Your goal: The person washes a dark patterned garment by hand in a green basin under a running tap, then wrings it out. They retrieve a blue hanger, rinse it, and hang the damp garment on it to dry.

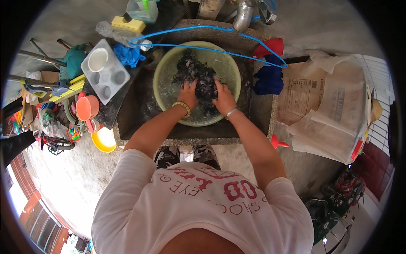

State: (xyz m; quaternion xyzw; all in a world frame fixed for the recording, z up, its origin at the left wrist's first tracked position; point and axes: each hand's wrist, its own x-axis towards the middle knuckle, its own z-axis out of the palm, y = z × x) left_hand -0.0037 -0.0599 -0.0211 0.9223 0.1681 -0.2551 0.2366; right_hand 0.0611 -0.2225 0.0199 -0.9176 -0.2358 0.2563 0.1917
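A round pale green basin of water stands in a stone sink. Dark patterned wet cloth lies bunched in the water, partly under the surface. My left hand, with a beaded bracelet at the wrist, presses on the near left side of the cloth. On its right side rests my right hand, with a metal bangle at the wrist. The fingertips of both hands are partly hidden in the folds, so their grip is unclear. A blue wire hanger spans the view above the far part of the basin.
Left of the sink are a grey plastic tray, a pink dipper, a blue crumpled glove or bag and a yellow sponge. Dark blue cloth hangs over the sink's right edge, beside a cardboard box. A metal faucet is at the back.
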